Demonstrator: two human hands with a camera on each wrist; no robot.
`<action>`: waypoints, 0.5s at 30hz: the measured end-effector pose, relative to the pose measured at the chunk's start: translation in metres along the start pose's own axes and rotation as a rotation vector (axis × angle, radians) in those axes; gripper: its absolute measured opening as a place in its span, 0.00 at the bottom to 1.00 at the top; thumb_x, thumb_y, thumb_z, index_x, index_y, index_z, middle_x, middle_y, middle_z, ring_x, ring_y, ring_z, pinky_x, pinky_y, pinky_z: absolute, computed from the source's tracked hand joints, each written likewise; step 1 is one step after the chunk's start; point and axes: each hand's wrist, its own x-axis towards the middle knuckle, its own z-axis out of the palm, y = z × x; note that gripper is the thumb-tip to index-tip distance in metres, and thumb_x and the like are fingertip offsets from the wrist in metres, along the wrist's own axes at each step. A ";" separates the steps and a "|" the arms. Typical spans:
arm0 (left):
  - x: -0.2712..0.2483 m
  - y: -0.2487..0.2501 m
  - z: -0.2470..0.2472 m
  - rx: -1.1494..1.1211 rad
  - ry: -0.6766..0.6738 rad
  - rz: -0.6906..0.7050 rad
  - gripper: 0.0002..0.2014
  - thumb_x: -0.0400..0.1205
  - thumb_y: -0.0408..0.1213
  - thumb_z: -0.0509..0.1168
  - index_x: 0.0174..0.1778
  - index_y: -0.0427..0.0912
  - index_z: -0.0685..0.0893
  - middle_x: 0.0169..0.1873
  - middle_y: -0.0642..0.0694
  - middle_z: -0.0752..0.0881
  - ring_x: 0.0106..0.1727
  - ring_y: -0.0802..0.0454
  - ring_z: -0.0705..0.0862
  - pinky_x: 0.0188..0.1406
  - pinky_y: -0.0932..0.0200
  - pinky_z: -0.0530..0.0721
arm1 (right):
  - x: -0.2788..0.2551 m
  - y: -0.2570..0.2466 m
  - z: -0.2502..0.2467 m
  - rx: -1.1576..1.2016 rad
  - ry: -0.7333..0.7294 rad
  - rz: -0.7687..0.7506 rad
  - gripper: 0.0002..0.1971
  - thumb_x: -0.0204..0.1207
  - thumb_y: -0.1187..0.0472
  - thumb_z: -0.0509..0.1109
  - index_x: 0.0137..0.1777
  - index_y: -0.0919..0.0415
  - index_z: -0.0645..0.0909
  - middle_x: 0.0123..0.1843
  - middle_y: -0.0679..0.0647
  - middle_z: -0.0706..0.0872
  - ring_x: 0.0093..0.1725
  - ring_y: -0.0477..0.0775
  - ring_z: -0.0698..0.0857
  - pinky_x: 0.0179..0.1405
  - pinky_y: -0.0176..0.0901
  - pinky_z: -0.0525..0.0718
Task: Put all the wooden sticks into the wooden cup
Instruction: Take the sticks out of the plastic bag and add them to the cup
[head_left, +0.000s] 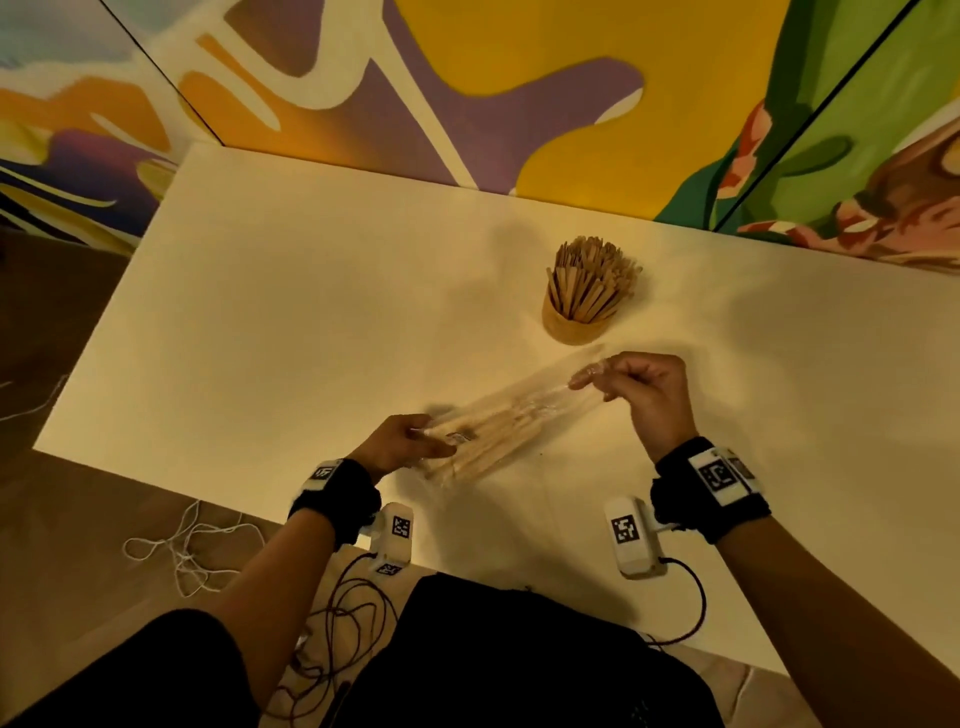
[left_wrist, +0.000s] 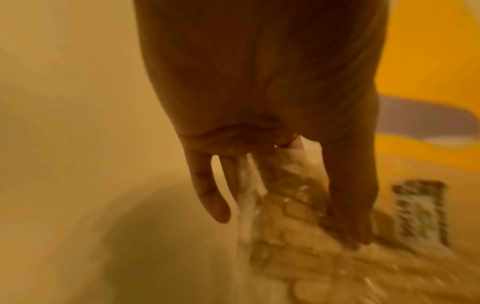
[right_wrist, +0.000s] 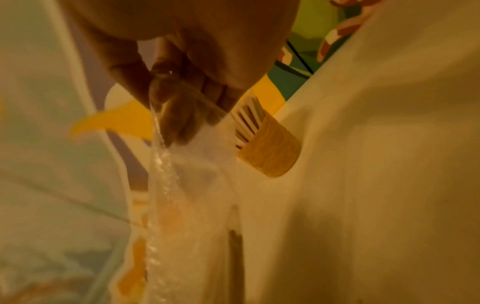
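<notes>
A wooden cup (head_left: 574, 325) stands on the white table (head_left: 260, 312), packed with several upright wooden sticks (head_left: 592, 280). Nearer me, a clear plastic bag (head_left: 540, 400) holding a bundle of pale wooden sticks (head_left: 488, 436) is stretched between both hands. My left hand (head_left: 400, 441) grips the bag's lower end, fingers pressing on the sticks (left_wrist: 298, 236) inside. My right hand (head_left: 628, 379) pinches the bag's empty upper end (right_wrist: 161, 156) and lifts it just in front of the cup (right_wrist: 272, 148).
A painted wall (head_left: 519, 104) runs along the table's far edge. White string (head_left: 182, 545) lies on the floor at the left. Dark cables (head_left: 337, 613) hang from the wrist cameras over my lap. A barcode label (left_wrist: 420, 214) shows on the bag.
</notes>
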 end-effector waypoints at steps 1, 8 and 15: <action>-0.001 -0.003 -0.002 -0.120 0.028 -0.012 0.25 0.68 0.36 0.82 0.60 0.33 0.86 0.49 0.38 0.90 0.40 0.50 0.85 0.40 0.56 0.81 | 0.001 -0.005 -0.003 0.015 -0.001 0.012 0.09 0.67 0.74 0.67 0.26 0.69 0.82 0.34 0.59 0.92 0.38 0.58 0.88 0.35 0.38 0.78; -0.014 0.008 0.011 -0.797 0.083 0.000 0.11 0.81 0.40 0.66 0.57 0.44 0.86 0.49 0.46 0.91 0.47 0.50 0.91 0.41 0.55 0.89 | -0.015 -0.020 -0.009 0.310 -0.118 0.223 0.15 0.75 0.70 0.65 0.27 0.59 0.81 0.44 0.71 0.90 0.38 0.66 0.90 0.37 0.50 0.87; -0.016 0.016 0.032 -0.798 0.136 -0.058 0.24 0.78 0.45 0.70 0.68 0.38 0.80 0.62 0.36 0.85 0.59 0.41 0.86 0.56 0.48 0.86 | -0.030 -0.018 -0.014 0.423 -0.210 0.480 0.16 0.78 0.67 0.53 0.52 0.72 0.82 0.55 0.76 0.87 0.48 0.69 0.89 0.38 0.50 0.88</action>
